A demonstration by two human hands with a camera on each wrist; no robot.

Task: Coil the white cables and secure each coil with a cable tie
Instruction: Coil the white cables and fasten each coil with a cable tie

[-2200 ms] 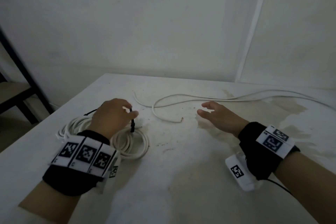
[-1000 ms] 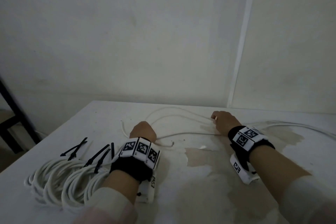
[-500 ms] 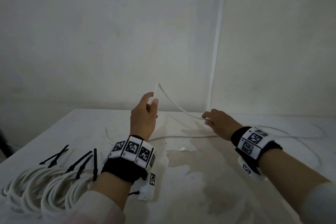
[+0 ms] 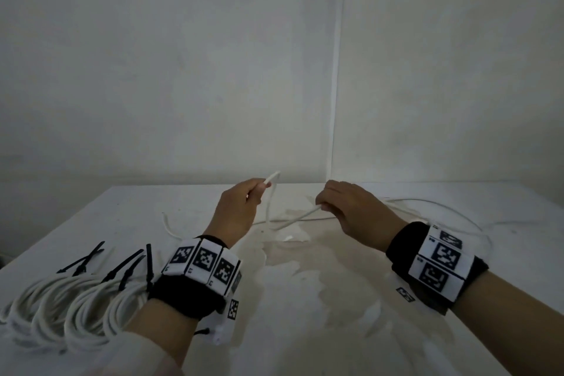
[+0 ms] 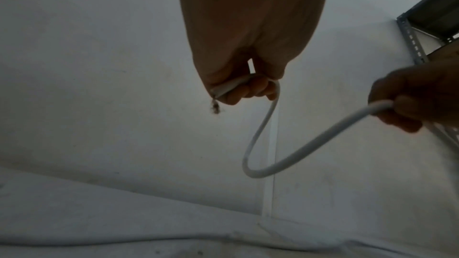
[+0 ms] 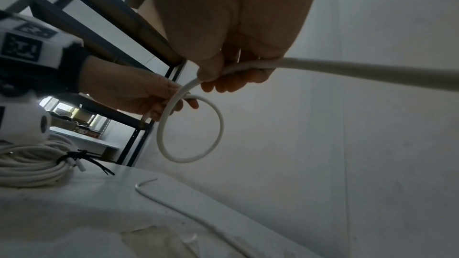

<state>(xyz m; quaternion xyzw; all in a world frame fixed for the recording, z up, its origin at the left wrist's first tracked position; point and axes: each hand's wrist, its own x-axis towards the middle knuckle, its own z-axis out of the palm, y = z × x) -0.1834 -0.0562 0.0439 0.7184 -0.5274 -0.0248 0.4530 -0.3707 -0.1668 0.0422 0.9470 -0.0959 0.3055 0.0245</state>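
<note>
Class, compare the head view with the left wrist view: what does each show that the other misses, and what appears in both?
Head view only: the tied coils with black cable ties at the table's near left, and marker wristbands.

Left wrist view only: frayed strands at the cable end and a metal shelf upright.

Both: the left hand and right hand gripping the white cable, which sags between them.
</note>
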